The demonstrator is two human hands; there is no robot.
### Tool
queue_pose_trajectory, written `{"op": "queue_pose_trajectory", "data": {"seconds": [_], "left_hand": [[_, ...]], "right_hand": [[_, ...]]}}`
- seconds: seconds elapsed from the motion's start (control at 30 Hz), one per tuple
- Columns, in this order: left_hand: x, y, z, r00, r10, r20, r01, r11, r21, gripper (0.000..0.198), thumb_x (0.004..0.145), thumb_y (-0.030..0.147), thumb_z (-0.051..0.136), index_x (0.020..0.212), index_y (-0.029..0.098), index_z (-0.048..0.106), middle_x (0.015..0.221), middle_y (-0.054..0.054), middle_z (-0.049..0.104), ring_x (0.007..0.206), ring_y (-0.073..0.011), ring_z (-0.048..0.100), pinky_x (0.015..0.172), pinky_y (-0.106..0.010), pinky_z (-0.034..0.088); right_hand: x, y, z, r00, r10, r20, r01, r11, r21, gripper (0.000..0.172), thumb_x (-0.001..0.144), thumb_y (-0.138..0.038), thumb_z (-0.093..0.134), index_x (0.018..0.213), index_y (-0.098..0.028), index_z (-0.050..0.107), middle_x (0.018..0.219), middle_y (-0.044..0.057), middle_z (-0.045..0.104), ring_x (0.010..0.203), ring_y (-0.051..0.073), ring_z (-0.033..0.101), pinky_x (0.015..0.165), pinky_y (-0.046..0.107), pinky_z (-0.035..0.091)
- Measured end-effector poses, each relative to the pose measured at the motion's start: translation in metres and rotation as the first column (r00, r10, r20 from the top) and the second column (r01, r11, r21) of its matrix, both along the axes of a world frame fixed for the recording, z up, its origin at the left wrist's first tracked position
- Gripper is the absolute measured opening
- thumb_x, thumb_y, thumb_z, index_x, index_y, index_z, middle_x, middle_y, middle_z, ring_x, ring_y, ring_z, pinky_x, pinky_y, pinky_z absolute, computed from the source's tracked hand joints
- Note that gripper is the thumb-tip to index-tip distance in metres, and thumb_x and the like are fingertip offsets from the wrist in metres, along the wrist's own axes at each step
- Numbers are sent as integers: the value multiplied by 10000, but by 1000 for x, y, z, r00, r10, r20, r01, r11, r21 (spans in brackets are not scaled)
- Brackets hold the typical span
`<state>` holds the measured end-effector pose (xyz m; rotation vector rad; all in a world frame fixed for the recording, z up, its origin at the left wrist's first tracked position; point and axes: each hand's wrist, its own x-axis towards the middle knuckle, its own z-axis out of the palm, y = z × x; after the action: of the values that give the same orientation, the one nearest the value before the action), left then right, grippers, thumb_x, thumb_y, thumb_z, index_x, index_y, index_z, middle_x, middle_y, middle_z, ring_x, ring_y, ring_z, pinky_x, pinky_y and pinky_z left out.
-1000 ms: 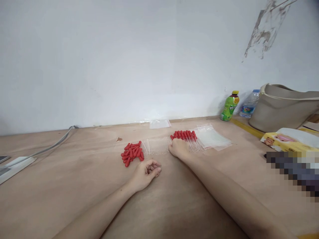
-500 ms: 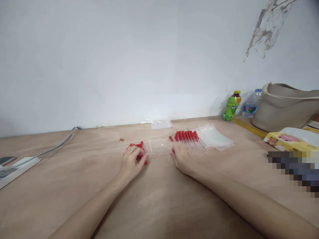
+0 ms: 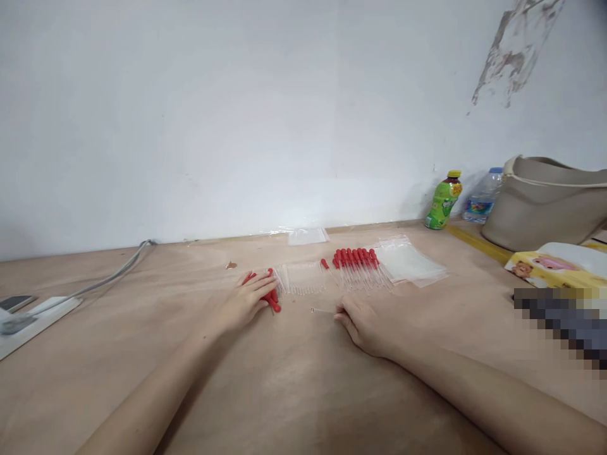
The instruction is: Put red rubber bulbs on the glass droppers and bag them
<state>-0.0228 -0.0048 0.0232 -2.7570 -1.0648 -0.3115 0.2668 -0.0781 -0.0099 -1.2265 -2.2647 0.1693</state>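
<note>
left hand [image 3: 244,299] — on red bulbs [image 3: 277,308], cannot tell whether gripping | right hand [image 3: 364,323] — pinched on clear tube [image 3: 323,310]

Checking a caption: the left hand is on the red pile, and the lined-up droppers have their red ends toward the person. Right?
Not quite: the red ends of the lined-up droppers are toward the wall, as the head view shows. The left hand is on the red pile.

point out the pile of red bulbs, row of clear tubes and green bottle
Pile of red rounded bulbs [image 3: 274,296]: head view, on bulbs at its right side.
Row of thin clear tubes [image 3: 304,279]: head view, on the tubes' middle.
Green plastic bottle, yellow cap [image 3: 441,206]: head view, on its body.
</note>
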Motion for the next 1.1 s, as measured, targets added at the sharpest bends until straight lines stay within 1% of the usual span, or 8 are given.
{"op": "queue_pose_trajectory", "data": {"seconds": [0.2, 0.37, 0.47, 0.6, 0.8, 0.93, 1.03, 1.1], "left_hand": [[0, 3, -5, 992, -35, 124, 34, 999, 10, 351, 834, 125, 410, 1170, 218, 454, 1164, -76, 529, 1116, -202, 438, 990, -464, 184], [2, -1, 4, 966, -121, 227, 131, 991, -27, 362, 849, 133, 386, 1204, 197, 413, 1114, -95, 544, 1075, -196, 457, 903, -380, 362], [5, -5, 10, 961, -108, 253, 126, 991, -55, 374, 856, 124, 356, 1218, 207, 402, 1119, -92, 531, 1072, -195, 459, 867, -359, 404], [8, -8, 12, 962, -127, 244, 132, 991, -6, 348, 851, 131, 368, 1184, 196, 446, 1139, -107, 503, 1058, -213, 468, 855, -374, 417], [15, -15, 12, 925, -86, 370, 106, 994, -34, 359, 844, 91, 329, 1146, 202, 487, 1129, -95, 477, 1082, -207, 459, 854, -345, 428], [38, -34, 2, 847, -11, 532, 93, 988, -126, 265, 813, 127, 418, 1027, 189, 563, 1150, -96, 452, 1062, -205, 469, 762, -273, 473], [60, -50, -14, 776, 52, 628, 112, 969, -219, 113, 798, 189, 493, 824, 167, 601, 1017, -75, 527, 934, -176, 537, 773, -280, 470], [70, -57, -25, 748, 86, 658, 169, 934, -314, 97, 797, 221, 510, 778, 162, 585, 963, -64, 550, 874, -160, 562, 761, -281, 482]], "right_hand": [[-1, 0, 0, 1000, -2, -17, 2, 1000, 25, 130, 846, -215, 359, 754, -183, 444, 700, 20, 535, 616, 124, 481, 576, 253, 382], [-2, 0, -1, 1000, 3, -29, -2, 999, 35, 127, 843, -210, 369, 763, -184, 463, 712, 27, 556, 631, 131, 506, 589, 266, 413], [-1, 5, -9, 997, 35, -68, -29, 996, 80, 144, 847, -197, 360, 890, -177, 497, 813, 50, 593, 742, 150, 547, 658, 288, 444], [-1, 11, -21, 990, 105, -99, -89, 984, 153, 255, 863, -203, 334, 1073, -193, 479, 947, 64, 592, 867, 165, 544, 737, 310, 453], [-1, 10, -18, 984, 128, -128, -108, 982, 152, 222, 868, -203, 324, 973, -192, 519, 882, 60, 568, 800, 151, 542, 709, 286, 454], [-1, 6, -11, 985, 110, -132, -90, 985, 145, 196, 866, -180, 316, 926, -184, 502, 839, 54, 551, 766, 148, 524, 690, 283, 444], [-1, 6, -11, 988, 82, -134, -63, 988, 139, 182, 869, -189, 316, 897, -179, 496, 792, 44, 546, 729, 144, 518, 663, 277, 434], [-1, 8, -14, 989, 69, -132, -50, 989, 137, 183, 872, -202, 320, 885, -180, 502, 772, 38, 548, 713, 141, 519, 653, 272, 429]]}}
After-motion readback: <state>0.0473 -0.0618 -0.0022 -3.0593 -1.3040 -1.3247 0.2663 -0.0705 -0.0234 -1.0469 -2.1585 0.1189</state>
